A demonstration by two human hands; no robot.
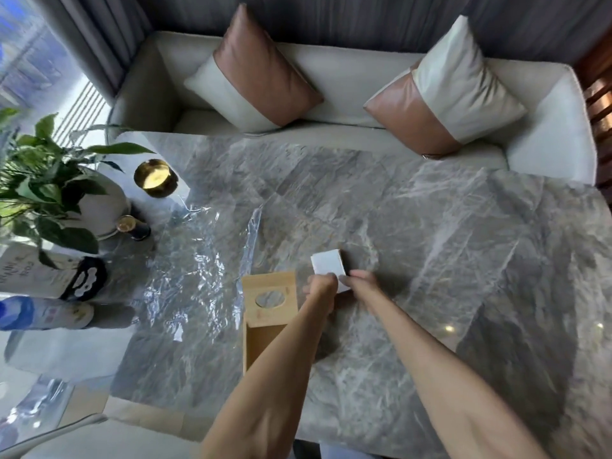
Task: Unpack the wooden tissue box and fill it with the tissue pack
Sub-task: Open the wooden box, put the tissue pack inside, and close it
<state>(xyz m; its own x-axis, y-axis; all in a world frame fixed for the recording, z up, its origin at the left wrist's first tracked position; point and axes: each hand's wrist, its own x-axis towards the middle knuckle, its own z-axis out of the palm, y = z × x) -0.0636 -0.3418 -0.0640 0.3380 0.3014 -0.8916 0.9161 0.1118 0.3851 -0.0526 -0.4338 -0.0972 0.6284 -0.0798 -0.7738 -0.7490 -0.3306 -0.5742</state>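
A light wooden tissue box [261, 339] lies on the grey marble table [414, 226], its lid [269, 298] with an oval hole slid partly off the far end so the inside shows. Just right of it, my left hand [320, 286] and my right hand [361, 279] both pinch a small white folded card or packet [328, 266] held above the table. My left forearm covers the box's right side. Crumpled clear plastic wrap [205, 263] lies to the left of the box.
A potted plant [49, 193], a gold bowl [155, 177], a small dark jar [134, 226] and packaged goods [43, 313] crowd the table's left end. A cream sofa [347, 81] with two cushions stands behind the table.
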